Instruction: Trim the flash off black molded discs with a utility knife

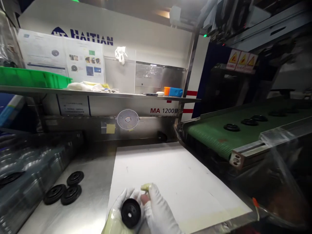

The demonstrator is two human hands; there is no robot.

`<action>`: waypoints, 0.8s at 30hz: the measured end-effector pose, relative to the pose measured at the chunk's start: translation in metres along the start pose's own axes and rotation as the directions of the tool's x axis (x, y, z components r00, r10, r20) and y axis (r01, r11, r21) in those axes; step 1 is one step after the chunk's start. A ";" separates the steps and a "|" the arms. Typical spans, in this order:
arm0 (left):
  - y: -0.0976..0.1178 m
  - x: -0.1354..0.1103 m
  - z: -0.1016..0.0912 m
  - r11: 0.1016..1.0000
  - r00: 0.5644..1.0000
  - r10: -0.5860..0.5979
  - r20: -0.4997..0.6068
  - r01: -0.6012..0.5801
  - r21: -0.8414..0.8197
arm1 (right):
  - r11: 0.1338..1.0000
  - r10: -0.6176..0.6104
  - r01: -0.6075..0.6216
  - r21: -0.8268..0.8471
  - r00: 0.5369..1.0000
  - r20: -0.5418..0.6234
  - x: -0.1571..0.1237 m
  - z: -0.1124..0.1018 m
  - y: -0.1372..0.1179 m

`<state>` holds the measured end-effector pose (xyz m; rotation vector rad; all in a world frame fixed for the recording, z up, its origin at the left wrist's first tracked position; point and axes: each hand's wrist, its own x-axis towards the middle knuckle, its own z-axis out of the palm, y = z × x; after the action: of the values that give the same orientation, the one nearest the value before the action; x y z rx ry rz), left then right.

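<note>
A black round plastic part (pixel 131 213) with a ribbed face and a small hole at its centre rests in my left hand (pixel 115 214), low in the head view. That hand wears a white glove, and its fingers curl round the part's far side. Close beside the part's right edge is my right hand (pixel 161 211), also in a white glove. Its fingers are bent together, one with a yellowish tip and one fingertip bare. Whether a small thing sits between them is hidden. Both hands are over the near edge of a white sheet (pixel 175 175).
Several like black parts (pixel 70 194) lie on the metal table to the left, beside clear plastic trays (pixel 46 165). More ride on a green conveyor belt (pixel 207 130) at right. A shelf (pixel 131 95) spans the back, holding a green bin (pixel 31 78). A white fan (pixel 128 119) hangs below.
</note>
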<state>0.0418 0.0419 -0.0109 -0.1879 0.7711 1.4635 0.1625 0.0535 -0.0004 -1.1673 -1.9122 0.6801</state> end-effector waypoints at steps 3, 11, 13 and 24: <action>0.013 -0.012 0.001 0.991 0.992 0.127 -0.018 -0.128 -0.031 | 1.000 -0.024 0.025 -0.006 0.999 0.040 -0.012 -0.001 0.010; 0.015 -0.027 -0.002 0.977 0.938 0.205 0.281 -0.214 0.001 | 0.990 0.039 -0.028 -0.137 0.996 0.084 -0.037 0.018 0.005; 0.013 -0.030 -0.003 0.984 0.940 0.175 0.294 -0.180 -0.012 | 0.986 0.036 -0.019 -0.163 0.994 0.102 -0.036 0.018 0.000; 0.009 -0.042 -0.005 0.962 0.933 0.240 0.268 -0.265 0.059 | 0.971 0.084 -0.041 -0.237 0.981 0.175 -0.034 0.010 -0.016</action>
<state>0.0348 0.0060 0.0121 0.1806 0.6653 1.6505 0.1555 0.0150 -0.0056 -1.3549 -2.1641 0.6283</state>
